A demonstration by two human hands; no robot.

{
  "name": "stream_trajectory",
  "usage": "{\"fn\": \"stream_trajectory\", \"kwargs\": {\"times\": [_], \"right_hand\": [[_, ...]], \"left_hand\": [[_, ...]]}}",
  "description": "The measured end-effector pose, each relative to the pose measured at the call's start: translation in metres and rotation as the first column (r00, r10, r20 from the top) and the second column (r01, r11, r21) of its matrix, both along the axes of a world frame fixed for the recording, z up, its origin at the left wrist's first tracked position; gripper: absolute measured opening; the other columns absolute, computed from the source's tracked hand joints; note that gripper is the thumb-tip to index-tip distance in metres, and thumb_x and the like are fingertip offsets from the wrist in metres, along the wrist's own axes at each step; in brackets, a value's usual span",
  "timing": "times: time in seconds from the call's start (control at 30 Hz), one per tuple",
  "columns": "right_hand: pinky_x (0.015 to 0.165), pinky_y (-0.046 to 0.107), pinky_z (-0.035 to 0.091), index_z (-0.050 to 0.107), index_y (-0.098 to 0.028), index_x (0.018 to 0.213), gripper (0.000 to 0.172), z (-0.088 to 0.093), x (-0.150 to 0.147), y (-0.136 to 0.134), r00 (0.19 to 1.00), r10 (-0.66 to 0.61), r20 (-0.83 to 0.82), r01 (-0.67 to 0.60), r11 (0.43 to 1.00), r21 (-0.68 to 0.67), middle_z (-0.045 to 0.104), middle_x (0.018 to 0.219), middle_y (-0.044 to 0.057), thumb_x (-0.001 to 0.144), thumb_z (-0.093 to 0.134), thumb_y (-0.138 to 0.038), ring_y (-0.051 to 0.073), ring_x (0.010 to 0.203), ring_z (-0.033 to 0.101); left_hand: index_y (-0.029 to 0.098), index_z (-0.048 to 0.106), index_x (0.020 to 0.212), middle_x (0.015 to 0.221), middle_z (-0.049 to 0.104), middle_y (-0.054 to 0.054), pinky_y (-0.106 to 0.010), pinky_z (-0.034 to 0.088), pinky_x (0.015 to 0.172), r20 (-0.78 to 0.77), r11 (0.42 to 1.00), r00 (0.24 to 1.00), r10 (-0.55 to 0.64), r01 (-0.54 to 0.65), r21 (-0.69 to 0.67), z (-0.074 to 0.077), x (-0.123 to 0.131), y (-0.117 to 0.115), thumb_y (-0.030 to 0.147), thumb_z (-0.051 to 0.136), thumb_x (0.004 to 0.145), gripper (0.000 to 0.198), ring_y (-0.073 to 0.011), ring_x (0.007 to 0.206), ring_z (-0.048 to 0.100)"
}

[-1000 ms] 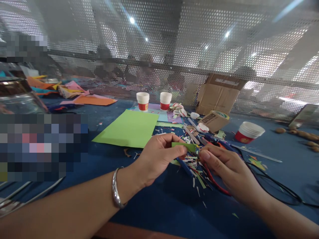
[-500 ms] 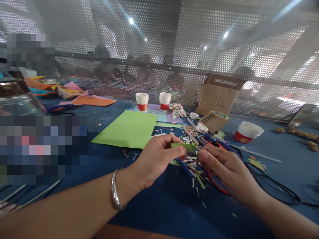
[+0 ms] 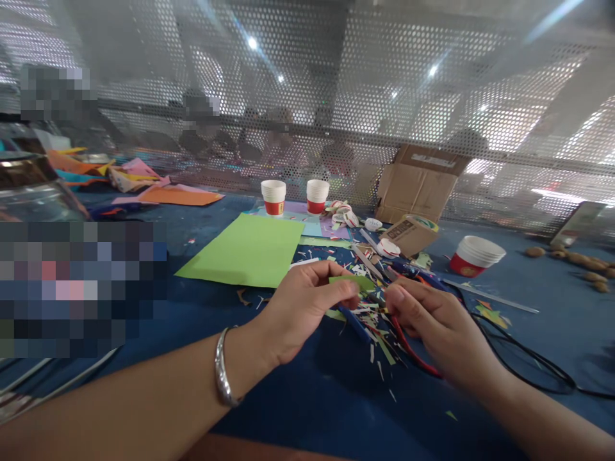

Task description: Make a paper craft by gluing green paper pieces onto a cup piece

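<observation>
One green strip [image 3: 364,282] pinched in left hand [image 3: 307,304], red-handled scissors [image 3: 404,341] gripped in right hand [image 3: 430,317]

Crowded From Nine Round to Four

Dead centre was the paper strip [image 3: 364,282], in the left hand [image 3: 310,298] at nine, with the right hand [image 3: 425,317] and its scissors [image 3: 408,346] just beside at three! Paper scraps [image 3: 373,315] lay on the table [image 3: 312,397] underneath. Over at ten came the sheet [image 3: 245,250], then the folded papers [image 3: 185,194] beyond it, the jar [image 3: 38,192] farther left. Up at eleven, two cup stacks [image 3: 318,196] stood side by side. Twelve o'clock: a huddle of round pieces [image 3: 351,218], the screen [image 3: 307,64] behind everything. One o'clock, the box [image 3: 416,186], a smaller carton [image 3: 408,237] in front! Two brought a third cup stack [image 3: 477,255], three a ruler-like strip [image 3: 490,296], four the cable [image 3: 531,350].
</observation>
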State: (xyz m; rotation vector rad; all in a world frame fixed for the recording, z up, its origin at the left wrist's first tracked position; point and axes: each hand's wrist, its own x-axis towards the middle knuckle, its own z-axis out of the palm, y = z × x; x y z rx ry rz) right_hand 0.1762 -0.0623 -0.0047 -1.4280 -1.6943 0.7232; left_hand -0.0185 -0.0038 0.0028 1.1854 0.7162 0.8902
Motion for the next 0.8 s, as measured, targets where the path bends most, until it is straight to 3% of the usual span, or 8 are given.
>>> {"fn": "stream_trajectory", "kwargs": {"times": [0.1, 0.33, 0.5, 0.63, 0.7, 0.8], "right_hand": [[0.049, 0.025, 0.028, 0.052, -0.021, 0.075, 0.045, -0.0015, -0.0018, 0.0027, 0.994, -0.019, -0.106, 0.015, 0.999, -0.041, 0.037, 0.065, -0.004, 0.098, 0.049, -0.059, 0.011, 0.057, 0.032], [0.060, 0.023, 0.045, 0.062, -0.020, 0.087, 0.027, 0.0003, -0.0083, 0.0015, 0.986, -0.015, -0.164, 0.019, 0.999, 0.026, 0.060, 0.079, 0.001, 0.092, 0.065, -0.047, 0.014, 0.070, 0.054], [0.057, 0.022, 0.043, 0.065, -0.019, 0.084, 0.024, 0.0022, -0.0075, -0.0005, 0.995, 0.006, -0.098, -0.002, 0.999, 0.046, 0.059, 0.073, 0.000, 0.093, 0.064, -0.041, 0.012, 0.064, 0.051], [0.052, 0.022, 0.038, 0.066, -0.019, 0.083, 0.022, 0.0047, -0.0054, -0.0001, 0.998, 0.038, -0.045, -0.036, 0.998, 0.052, 0.054, 0.068, -0.002, 0.093, 0.064, -0.038, 0.011, 0.059, 0.044], [0.053, 0.022, 0.038, 0.066, -0.019, 0.082, 0.021, 0.0054, -0.0037, -0.0004, 0.997, 0.057, -0.048, -0.054, 0.997, 0.051, 0.055, 0.069, -0.002, 0.093, 0.064, -0.037, 0.011, 0.060, 0.044], [0.054, 0.022, 0.039, 0.066, -0.019, 0.084, 0.021, 0.0058, -0.0008, -0.0021, 0.995, 0.076, -0.057, -0.073, 0.996, 0.043, 0.056, 0.070, -0.002, 0.093, 0.064, -0.037, 0.011, 0.061, 0.045]], "left_hand": [[0.014, 0.068, 0.078, 0.072, 0.068, 0.000, -0.025, 0.046, 0.076, 0.033, 0.999, 0.999, -0.004, 0.006, -0.042, -0.0014, 0.0014, -0.0009, 0.023, 0.077, 0.079, 0.013, -0.0099, 0.071, 0.061], [0.013, 0.069, 0.082, 0.079, 0.070, -0.002, -0.027, 0.048, 0.082, 0.044, 0.996, 0.997, -0.058, 0.061, -0.058, -0.0019, 0.0045, -0.0058, 0.022, 0.077, 0.077, 0.013, -0.0115, 0.076, 0.064], [0.015, 0.065, 0.076, 0.074, 0.063, 0.002, -0.026, 0.043, 0.074, -0.085, 0.992, 0.991, -0.107, 0.112, 0.058, -0.0031, 0.0007, -0.0054, 0.020, 0.076, 0.076, 0.012, -0.0100, 0.073, 0.056], [0.016, 0.064, 0.075, 0.072, 0.057, 0.004, -0.025, 0.037, 0.067, -0.231, 0.970, 0.963, -0.139, 0.180, 0.163, -0.0014, -0.0040, -0.0032, 0.028, 0.077, 0.078, 0.018, -0.0095, 0.069, 0.049], [0.016, 0.066, 0.077, 0.075, 0.061, 0.001, -0.026, 0.040, 0.068, -0.233, 0.974, 0.956, -0.179, 0.206, 0.095, 0.0010, -0.0050, -0.0016, 0.036, 0.074, 0.081, 0.021, -0.0112, 0.071, 0.054], [0.016, 0.068, 0.085, 0.084, 0.071, -0.007, -0.029, 0.047, 0.068, -0.113, 0.943, 0.947, -0.302, 0.279, -0.180, 0.0034, -0.0045, 0.0016, 0.045, 0.057, 0.092, 0.031, -0.0168, 0.073, 0.066]]}}
